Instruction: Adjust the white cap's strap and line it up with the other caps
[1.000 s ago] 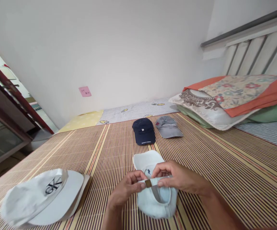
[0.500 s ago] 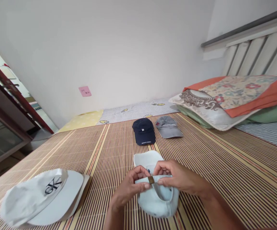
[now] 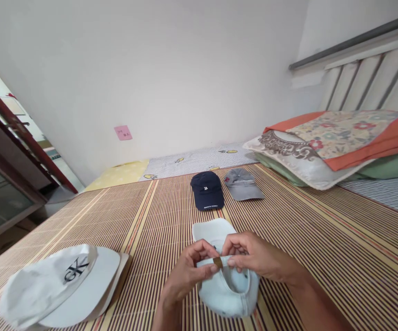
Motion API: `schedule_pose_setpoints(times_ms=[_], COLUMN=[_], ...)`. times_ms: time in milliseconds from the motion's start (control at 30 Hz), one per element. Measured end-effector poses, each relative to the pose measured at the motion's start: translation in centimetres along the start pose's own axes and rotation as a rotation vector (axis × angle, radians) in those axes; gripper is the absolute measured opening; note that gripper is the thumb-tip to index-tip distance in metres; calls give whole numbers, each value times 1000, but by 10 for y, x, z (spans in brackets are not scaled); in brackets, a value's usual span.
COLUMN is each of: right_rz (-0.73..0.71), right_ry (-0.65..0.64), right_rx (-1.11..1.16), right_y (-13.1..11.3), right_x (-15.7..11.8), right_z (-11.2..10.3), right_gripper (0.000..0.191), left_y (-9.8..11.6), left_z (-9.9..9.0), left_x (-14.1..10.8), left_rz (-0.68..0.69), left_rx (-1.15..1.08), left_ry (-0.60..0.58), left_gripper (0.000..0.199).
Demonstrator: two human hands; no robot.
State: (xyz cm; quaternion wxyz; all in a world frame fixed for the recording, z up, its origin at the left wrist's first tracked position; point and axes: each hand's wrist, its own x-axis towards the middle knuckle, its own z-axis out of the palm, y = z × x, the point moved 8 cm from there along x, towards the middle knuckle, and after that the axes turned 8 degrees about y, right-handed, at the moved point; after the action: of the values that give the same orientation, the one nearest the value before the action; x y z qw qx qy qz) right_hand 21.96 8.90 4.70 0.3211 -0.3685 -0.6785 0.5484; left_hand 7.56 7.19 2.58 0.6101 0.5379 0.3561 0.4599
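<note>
Currently, through the head camera, I have both hands on a pale-blue baseball cap (image 3: 224, 301), which lies on the striped bamboo mat (image 3: 157, 225) just in front of me, its brim pointing away. My left hand (image 3: 189, 270) is mostly closed, pinching the cap's back strap between thumb and fingers, the thumb tip right at the brass-coloured buckle (image 3: 217, 262). My right hand (image 3: 258, 257) makes a similar pinch on the other side of the buckle, thumb on the near face of the strap and fingers curled over behind; I cannot make out exactly where those hidden fingertips press. The two hands nearly meet, with the buckle between them. Beyond the brim I see a navy baseball cap (image 3: 207, 191) with small white lettering, and just beside it, to its right, a grey baseball cap (image 3: 243, 185). Well off to my left, a white cap with a black CK monogram (image 3: 57, 285) lies on the mat.
</note>
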Motion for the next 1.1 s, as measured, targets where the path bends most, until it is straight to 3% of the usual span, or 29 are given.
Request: schedule_pose_setpoints(times_ms=[467, 633, 833, 1100], right_rz=[-16, -10, 3, 11], right_ry=[-16, 6, 12, -7], right_rx=[26, 18, 38, 67], right_y=[2, 2, 2, 2], right_x=[1, 2, 1, 2], right_z=[2, -1, 0, 4], right_gripper=[15, 12, 9, 12], left_y=[-3, -6, 4, -1], left_z=[-4, 0, 3, 5], left_x=[-3, -1, 2, -1], left_rz=[-26, -44, 62, 1], left_rx=[18, -26, 49, -33], left_ry=[-6, -23, 20, -10], left_gripper=[32, 45, 35, 36])
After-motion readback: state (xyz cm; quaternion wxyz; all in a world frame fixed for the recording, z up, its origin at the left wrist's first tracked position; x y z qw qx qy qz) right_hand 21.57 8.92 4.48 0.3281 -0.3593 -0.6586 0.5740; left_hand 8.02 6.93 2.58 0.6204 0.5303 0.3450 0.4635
